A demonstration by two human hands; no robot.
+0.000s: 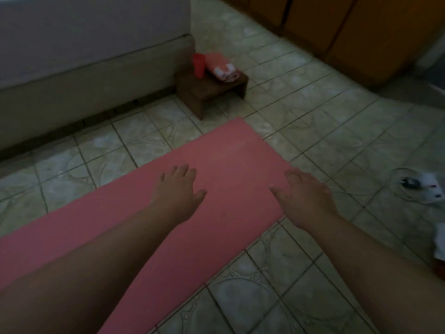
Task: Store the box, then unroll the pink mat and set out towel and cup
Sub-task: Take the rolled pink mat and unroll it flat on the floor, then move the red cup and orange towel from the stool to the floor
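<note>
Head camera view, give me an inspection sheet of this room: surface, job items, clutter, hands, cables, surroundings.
Surface: tiled floor, dim light.
Job's things: pink mat lies unrolled and flat on the floor; red cup and folded towel sit side by side on a small wooden stool beyond the mat's far end. Box: nothing seen.
Clutter: white items on the floor at the right edge, too blurred to identify.
Hands: left hand open over the mat; right hand open at the mat's right edge.
Cables: thin cord looped by the white items.
Surroundings: bed base on the left, wooden cabinets behind.
</note>
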